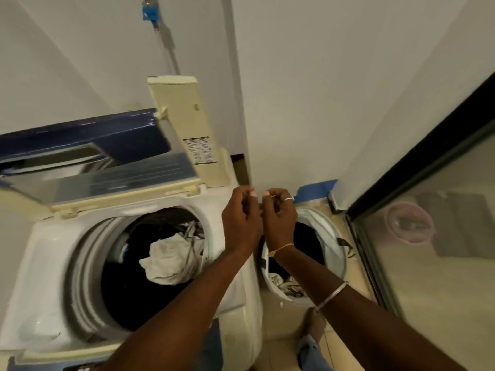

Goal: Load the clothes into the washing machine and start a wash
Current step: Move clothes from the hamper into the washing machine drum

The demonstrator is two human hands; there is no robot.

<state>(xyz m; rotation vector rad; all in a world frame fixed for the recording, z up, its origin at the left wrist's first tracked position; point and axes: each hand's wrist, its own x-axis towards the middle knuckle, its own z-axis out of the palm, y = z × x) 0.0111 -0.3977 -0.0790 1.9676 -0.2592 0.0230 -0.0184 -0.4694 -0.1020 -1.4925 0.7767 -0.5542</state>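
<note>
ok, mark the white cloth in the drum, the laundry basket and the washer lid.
white cloth [171, 259], head view, middle of the crumpled fabric.
laundry basket [332, 228], head view, right rim.
washer lid [120, 178], head view, glass panel.

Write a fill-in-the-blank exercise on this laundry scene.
1. The lid of the washing machine stands ____.
2. In the drum, a ____ cloth lies on dark clothes.
3. The laundry basket stands on the floor to the ____ of the machine.
4. The tape at the foot of the wall is ____.
Missing words: open; white; right; blue.
</note>
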